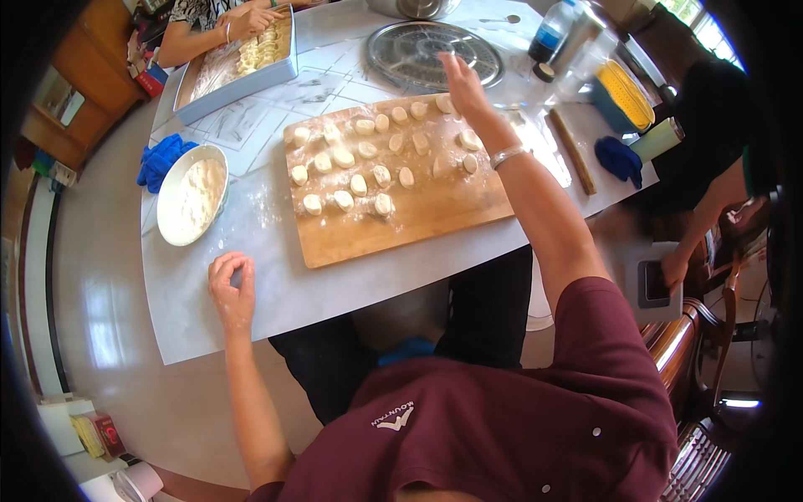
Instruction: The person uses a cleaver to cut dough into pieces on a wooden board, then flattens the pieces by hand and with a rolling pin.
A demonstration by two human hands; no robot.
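Several small floured dough pieces, one a round piece (383, 204), lie spread over a wooden board (414, 216). My right hand (465, 85) is raised over the board's far right edge, fingers extended, near a dough piece and the round perforated metal tray (433, 53); nothing shows in it. At the left, my left hand (232, 282) is by the table's near edge with fingers curled towards the thumb and a gap between them, holding nothing visible. Beyond it stands a white oval bowl of flour (197, 194), tilted in this view, beside a blue cloth (163, 160).
A co-worker's hand (251, 24) touches shaped dumplings in a rectangular tray (235, 91). A rolling pin (572, 152), another blue cloth (618, 162), a yellow basket (624, 94) and a bottle (552, 31) stand or lie at the right. Another person bends at the far right.
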